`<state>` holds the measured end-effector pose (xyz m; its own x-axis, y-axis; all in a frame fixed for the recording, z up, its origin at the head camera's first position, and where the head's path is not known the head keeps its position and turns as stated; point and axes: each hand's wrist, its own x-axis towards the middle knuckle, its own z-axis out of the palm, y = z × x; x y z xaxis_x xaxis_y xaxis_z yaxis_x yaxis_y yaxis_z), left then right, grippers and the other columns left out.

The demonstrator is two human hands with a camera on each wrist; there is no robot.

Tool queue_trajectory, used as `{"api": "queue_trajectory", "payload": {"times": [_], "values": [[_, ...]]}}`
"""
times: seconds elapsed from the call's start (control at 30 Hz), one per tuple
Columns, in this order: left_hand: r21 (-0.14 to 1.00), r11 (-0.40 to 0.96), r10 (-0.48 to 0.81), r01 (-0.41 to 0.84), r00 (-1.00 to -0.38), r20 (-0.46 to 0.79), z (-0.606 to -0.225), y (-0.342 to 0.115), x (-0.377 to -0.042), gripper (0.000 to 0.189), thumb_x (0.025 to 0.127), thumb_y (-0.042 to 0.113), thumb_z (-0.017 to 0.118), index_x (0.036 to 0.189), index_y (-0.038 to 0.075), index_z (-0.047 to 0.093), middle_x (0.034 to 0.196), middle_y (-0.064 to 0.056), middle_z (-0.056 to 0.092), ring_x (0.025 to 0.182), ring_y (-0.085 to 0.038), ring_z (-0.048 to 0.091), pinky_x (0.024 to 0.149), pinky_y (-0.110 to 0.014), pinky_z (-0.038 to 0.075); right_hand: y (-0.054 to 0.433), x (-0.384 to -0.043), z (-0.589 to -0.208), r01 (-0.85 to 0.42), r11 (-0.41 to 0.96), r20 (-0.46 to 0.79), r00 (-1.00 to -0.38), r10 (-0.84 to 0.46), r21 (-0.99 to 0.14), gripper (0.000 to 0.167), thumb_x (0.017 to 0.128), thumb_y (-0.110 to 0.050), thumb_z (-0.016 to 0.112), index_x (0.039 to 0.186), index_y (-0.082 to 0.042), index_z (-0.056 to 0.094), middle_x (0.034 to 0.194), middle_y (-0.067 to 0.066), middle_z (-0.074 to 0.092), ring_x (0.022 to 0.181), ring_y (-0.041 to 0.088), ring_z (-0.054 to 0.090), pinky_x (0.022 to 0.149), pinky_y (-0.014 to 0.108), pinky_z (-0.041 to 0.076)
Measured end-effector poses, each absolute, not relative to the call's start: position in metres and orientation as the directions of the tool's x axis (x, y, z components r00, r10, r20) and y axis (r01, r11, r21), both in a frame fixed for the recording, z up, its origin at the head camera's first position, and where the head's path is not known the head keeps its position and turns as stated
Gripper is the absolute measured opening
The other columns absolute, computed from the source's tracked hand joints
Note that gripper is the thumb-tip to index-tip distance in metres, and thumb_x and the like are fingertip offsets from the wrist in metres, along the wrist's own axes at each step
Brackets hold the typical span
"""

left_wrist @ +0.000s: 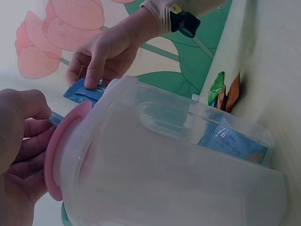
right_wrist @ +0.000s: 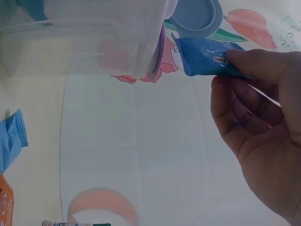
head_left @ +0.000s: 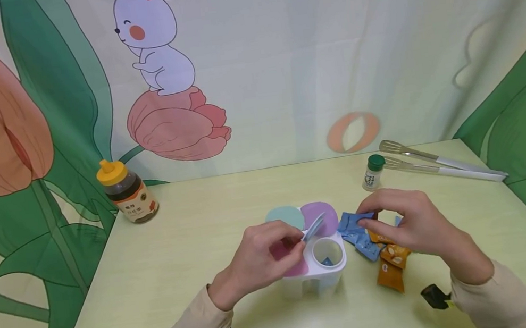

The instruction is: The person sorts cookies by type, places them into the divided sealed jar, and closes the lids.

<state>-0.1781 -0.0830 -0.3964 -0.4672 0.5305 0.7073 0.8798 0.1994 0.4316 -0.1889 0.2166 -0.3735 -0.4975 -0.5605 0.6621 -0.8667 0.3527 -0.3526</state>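
Shiny blue packet [right_wrist: 203,57] pinched by the right hand [head_left: 408,224]; pale-blue round lid [head_left: 315,227] gripped by the left hand [head_left: 264,252]

The open round compartment [head_left: 332,250] of the white plastic container [head_left: 321,271] is set toward the desk's [head_left: 191,209] left edge from the packet; the left hand is placed nearer.

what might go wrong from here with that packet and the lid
The right grip pinches the blue packet near one end, so it might slip and land outside the open compartment.

The left grip pinches the raised blue lid; if it lets go early, the lid could drop back over the opening.

Orange packets lie against loose blue ones, so a later pick might catch the wrong kind.
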Motion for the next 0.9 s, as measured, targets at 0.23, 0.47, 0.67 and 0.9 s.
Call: {"api": "queue_trajectory", "payload": {"times": [0.23, 0.47, 0.67, 0.9], "values": [[0.431, 0.192, 0.533, 0.882, -0.463, 0.708, -0.397, -0.083, -0.179, 0.009, 0.081, 0.002, 0.070, 0.089, 0.006, 0.071, 0.080, -0.001, 0.069, 0.072, -0.004, 0.062, 0.067, -0.011, 0.053, 0.210, -0.186, -0.371, -0.888, 0.310, 0.679, -0.459, -0.573, -0.339, 0.021, 0.078, -0.007, 0.080, 0.096, -0.014, 0.071, 0.089, -0.006, 0.069, 0.078, 0.003, 0.061, 0.073, 0.012, 0.052], [0.434, 0.196, 0.534, 0.880, -0.467, 0.705, -0.397, -0.084, -0.178, 0.009, 0.081, 0.002, 0.070, 0.090, 0.005, 0.070, 0.080, -0.001, 0.069, 0.072, -0.004, 0.062, 0.067, -0.011, 0.053, 0.203, -0.181, -0.368, -0.889, 0.276, 0.676, -0.457, -0.578, -0.365, 0.037, 0.066, 0.007, 0.081, 0.096, -0.013, 0.070, 0.089, -0.005, 0.069, 0.077, 0.003, 0.061, 0.071, 0.014, 0.054], [0.432, 0.194, 0.532, 0.881, -0.465, 0.708, -0.398, -0.084, -0.179, 0.009, 0.081, 0.003, 0.070, 0.089, 0.006, 0.070, 0.080, -0.001, 0.069, 0.072, -0.004, 0.062, 0.067, -0.011, 0.053, 0.199, -0.179, -0.368, -0.890, 0.258, 0.671, -0.453, -0.587, -0.376, 0.037, 0.068, 0.007, 0.081, 0.097, -0.012, 0.070, 0.091, -0.004, 0.069, 0.077, 0.004, 0.061, 0.070, 0.013, 0.054], [0.424, 0.195, 0.531, 0.885, -0.458, 0.712, -0.398, -0.084, -0.179, 0.009, 0.082, 0.003, 0.070, 0.090, 0.006, 0.070, 0.080, -0.001, 0.069, 0.072, -0.004, 0.062, 0.067, -0.011, 0.053, 0.195, -0.178, -0.368, -0.888, 0.247, 0.662, -0.455, -0.595, -0.389, 0.030, 0.074, 0.002, 0.080, 0.099, -0.012, 0.070, 0.092, -0.004, 0.069, 0.077, 0.004, 0.062, 0.072, 0.013, 0.054]]}}
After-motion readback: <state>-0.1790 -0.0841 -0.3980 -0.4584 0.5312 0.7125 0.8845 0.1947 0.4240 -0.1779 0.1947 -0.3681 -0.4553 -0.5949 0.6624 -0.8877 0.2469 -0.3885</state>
